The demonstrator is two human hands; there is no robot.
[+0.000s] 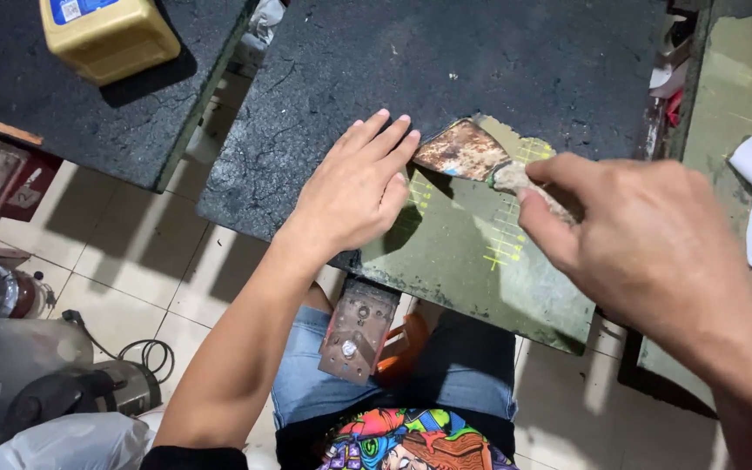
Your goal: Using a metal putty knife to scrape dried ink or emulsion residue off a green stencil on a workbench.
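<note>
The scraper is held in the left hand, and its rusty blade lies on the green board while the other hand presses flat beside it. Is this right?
Not quite. The head view shows the scraper held in the right hand, not the left. The rest stands: its rusty blade lies on the green board, and the other hand, the left hand, presses flat beside it.

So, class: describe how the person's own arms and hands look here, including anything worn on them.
Both hands, left hand and right hand, are bare: no gloves, rings, watch or bracelets show. The forearms are bare too. Only the left arm shows a sleeve, a black short-sleeve edge at the upper arm. The right arm leaves the picture before any sleeve appears.
</note>
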